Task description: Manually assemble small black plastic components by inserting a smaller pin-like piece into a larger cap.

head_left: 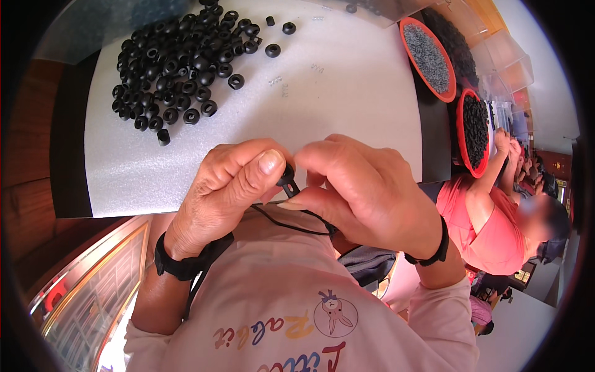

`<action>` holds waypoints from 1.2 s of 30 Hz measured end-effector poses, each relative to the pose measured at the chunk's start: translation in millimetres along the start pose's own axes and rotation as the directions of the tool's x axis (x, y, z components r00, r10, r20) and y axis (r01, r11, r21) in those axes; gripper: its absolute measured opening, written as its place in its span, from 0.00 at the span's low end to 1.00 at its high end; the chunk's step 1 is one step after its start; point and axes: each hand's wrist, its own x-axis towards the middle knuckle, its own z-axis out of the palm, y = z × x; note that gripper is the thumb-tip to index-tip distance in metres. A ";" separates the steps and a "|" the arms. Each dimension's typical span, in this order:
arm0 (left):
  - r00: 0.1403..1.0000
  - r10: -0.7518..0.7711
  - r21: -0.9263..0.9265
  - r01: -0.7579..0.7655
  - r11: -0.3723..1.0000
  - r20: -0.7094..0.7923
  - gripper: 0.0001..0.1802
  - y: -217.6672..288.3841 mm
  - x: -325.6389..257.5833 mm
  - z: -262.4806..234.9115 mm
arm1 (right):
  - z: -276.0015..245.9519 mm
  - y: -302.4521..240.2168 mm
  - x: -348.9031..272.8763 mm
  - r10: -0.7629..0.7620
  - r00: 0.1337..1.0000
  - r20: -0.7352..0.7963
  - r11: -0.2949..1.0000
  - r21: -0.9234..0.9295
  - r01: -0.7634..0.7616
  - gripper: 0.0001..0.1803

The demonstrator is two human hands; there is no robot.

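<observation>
My left hand [232, 183] is closed, its thumb and fingers gripping a round black piece that is mostly hidden beneath them. From it a small black plastic part with a hole [288, 185] sticks out toward my right hand [365, 186]. The right thumb and fingers pinch around this part's lower end. Both hands are over the near edge of a white foam sheet [365, 87]. Beyond them on the left lies a heap of round black pieces with holes [180, 68]. A few tiny metal springs [276, 80] rest mid-sheet.
On the right stand an orange bowl [447, 97] of small grey springs and a red bowl [461, 133] of black parts. Clear plastic bins [514, 59] are behind them. A person in a red shirt [483, 229] sits to the right. A thin black cord [288, 229] hangs below my hands.
</observation>
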 end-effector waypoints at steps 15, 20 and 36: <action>0.997 0.069 0.037 -0.071 0.997 0.046 0.22 0.2 -3.1 -0.1 | 3.7 10.5 7.3 -0.026 0.992 0.127 1.000 0.017 0.024 0.17; 0.999 0.038 -0.015 -0.038 0.999 0.007 0.23 0.9 -1.3 1.0 | 8.5 10.3 4.1 -0.069 0.998 0.010 0.996 0.056 0.069 0.27; 0.999 -0.015 -0.138 0.022 0.990 0.048 0.23 -1.1 -2.7 -6.5 | 3.2 7.3 16.7 -0.058 0.996 0.061 0.983 0.180 0.046 0.19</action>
